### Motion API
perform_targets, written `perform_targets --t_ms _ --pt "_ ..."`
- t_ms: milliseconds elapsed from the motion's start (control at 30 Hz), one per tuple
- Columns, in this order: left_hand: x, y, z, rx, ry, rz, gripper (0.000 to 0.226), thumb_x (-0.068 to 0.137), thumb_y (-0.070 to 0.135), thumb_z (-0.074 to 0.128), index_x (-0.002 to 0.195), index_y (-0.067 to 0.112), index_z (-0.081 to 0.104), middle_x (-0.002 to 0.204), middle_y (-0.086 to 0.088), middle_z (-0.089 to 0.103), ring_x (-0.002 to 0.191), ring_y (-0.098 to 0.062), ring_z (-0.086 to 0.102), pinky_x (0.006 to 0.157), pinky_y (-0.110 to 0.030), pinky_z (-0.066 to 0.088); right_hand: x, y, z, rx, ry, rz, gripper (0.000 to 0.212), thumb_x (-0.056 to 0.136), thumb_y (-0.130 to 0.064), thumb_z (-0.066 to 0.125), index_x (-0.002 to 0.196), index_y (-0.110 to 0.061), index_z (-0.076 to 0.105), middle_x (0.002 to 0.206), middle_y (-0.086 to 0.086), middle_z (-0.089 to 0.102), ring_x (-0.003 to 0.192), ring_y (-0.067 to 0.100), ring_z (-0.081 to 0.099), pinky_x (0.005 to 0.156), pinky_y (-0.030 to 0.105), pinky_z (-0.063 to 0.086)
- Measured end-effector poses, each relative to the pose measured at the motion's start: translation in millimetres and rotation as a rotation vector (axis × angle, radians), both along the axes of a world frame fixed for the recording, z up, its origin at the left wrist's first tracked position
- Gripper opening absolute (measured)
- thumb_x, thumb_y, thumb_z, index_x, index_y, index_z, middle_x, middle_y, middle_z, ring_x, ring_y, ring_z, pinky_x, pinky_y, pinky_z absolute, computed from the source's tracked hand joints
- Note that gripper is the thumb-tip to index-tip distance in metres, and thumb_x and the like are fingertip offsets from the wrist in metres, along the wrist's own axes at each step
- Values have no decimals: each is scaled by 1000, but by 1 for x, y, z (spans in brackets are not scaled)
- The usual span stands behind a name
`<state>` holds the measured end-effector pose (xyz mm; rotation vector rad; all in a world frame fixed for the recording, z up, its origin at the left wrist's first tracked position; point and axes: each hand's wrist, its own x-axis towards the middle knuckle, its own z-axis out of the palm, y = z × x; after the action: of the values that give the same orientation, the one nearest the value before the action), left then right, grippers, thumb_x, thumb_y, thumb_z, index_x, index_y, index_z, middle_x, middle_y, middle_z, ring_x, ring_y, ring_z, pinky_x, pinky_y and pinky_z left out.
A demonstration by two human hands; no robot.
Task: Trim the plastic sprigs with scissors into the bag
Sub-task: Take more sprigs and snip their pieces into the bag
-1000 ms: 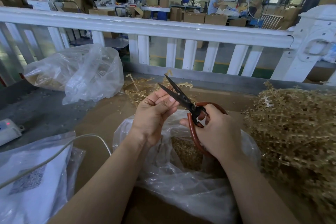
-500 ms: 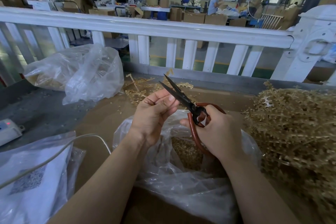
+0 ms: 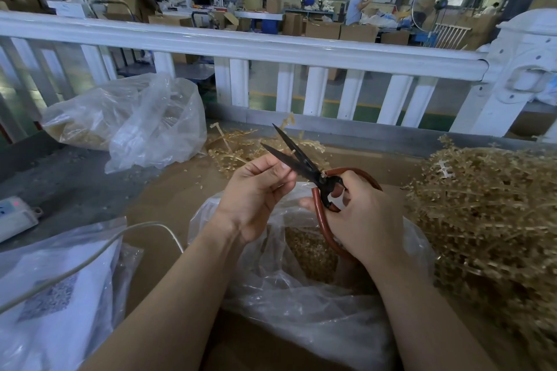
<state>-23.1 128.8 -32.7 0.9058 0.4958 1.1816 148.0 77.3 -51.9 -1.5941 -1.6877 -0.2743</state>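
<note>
My right hand (image 3: 366, 220) grips black scissors (image 3: 297, 159) by their red-brown handles, blades parted and pointing up-left. My left hand (image 3: 256, 193) pinches a small tan sprig piece against the lower blade; the piece is mostly hidden by the fingers. Both hands hover over an open clear plastic bag (image 3: 301, 304) that holds tan trimmed bits. A big heap of tan plastic sprigs (image 3: 488, 214) lies to the right. A smaller pile of sprigs (image 3: 238, 147) sits behind the hands.
A second clear bag (image 3: 135, 123) with tan pieces lies at back left. White printed bags (image 3: 54, 304) and a thin cable (image 3: 99, 250) are at front left, with a white power strip (image 3: 15, 214). A white railing (image 3: 271, 45) borders the far edge of the cardboard-covered table (image 3: 168, 199).
The scissor blades have opened slightly wider. Both hands have stayed almost in the same place above the bag.
</note>
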Motion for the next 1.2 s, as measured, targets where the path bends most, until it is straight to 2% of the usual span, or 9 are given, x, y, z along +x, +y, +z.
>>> perform_targets --t_ms 167,300,400,500,667,967,1200 --pt "-1 0 1 46 0 -38 13 78 11 65 71 17 73 71 1 66 69 -8 61 75 -20 55 0 0 -1 12 13 24 55 77 -82 53 72 -28 49 63 -19 50 54 -1 47 51 17 43" --pt "0 1 0 57 -11 -35 10 79 11 65 75 15 73 72 1 66 69 -9 61 75 -20 54 0 0 0 26 17 39 52 78 -77 58 71 -26 49 62 -19 49 52 -3 44 52 15 39" --pt "1 1 -1 51 -25 -52 6 80 9 65 84 10 69 73 -1 65 69 -9 60 76 -21 55 1 0 -1 16 43 73 54 77 -76 60 76 -22 58 67 -14 60 56 2 54 54 21 48" --pt "0 2 -1 53 -24 -67 6 81 9 64 81 11 70 72 -1 64 69 -9 60 76 -21 55 2 -1 -1 -1 74 92 59 76 -77 58 82 -19 65 74 -10 67 61 7 61 59 25 54" --pt "-1 3 0 66 -22 -72 4 82 8 64 83 9 67 73 -2 63 69 -10 60 76 -22 55 1 -1 0 -39 95 106 62 75 -78 57 88 -18 67 81 -9 71 67 8 63 63 21 53" --pt "0 2 -1 78 -46 -87 10 83 8 63 81 13 72 74 -1 65 72 -10 60 80 -23 53 2 -1 1 -28 93 113 69 75 -79 55 89 -13 70 81 -5 73 67 11 66 64 29 59" --pt "2 -2 2 5 -64 -89 10 81 9 64 78 15 72 75 -2 65 72 -11 62 77 -22 54 3 1 -2 -44 113 132 66 75 -77 58 90 -14 70 82 -7 72 68 8 66 64 24 57"
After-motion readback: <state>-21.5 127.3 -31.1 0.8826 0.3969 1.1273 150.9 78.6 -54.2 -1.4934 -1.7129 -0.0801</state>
